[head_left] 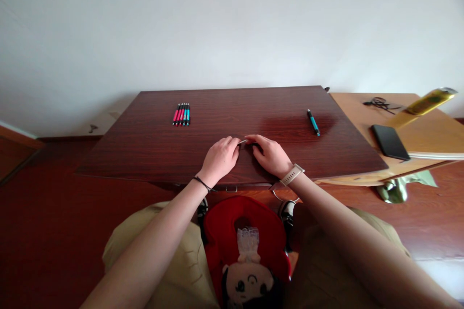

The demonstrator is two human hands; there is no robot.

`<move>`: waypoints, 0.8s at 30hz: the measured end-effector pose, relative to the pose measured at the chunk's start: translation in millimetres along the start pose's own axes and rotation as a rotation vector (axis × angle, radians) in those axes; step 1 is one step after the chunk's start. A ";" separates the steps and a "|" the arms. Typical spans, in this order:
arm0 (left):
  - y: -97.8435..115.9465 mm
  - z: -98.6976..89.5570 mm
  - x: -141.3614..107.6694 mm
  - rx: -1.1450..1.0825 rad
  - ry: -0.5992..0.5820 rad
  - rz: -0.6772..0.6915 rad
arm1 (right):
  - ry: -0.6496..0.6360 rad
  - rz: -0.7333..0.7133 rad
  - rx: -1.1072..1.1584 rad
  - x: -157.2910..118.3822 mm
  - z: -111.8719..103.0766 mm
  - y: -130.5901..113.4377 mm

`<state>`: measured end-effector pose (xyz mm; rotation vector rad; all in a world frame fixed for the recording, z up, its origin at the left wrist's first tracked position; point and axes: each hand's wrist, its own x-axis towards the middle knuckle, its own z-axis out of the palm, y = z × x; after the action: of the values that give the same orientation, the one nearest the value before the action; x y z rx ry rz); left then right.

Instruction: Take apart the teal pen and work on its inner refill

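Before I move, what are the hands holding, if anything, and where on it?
A thin pale item, too small to identify: the left hand seems to pinch its left end. Whether the right hand grips the other end cannot be told.

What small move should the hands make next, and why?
Probably ease the right hand off the thin pale thing, leaving it with the left hand: both sets of fingertips meet there, while the lone pen lies to the right and the row of pens to the left.
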<state>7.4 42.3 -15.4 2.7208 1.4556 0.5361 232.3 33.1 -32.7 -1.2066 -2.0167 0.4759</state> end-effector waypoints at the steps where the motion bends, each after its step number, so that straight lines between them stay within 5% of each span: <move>1: 0.1 -0.1 0.1 0.000 0.000 0.000 | 0.002 -0.003 0.002 -0.1 0.0 0.1; 24: 0.5 -0.8 -0.1 0.006 -0.006 -0.001 | 0.009 -0.002 -0.011 0.4 -2.1 -2.6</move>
<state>7.5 41.8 -14.6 2.7241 1.4598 0.5239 232.2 32.1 -29.4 -1.2109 -2.0151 0.4587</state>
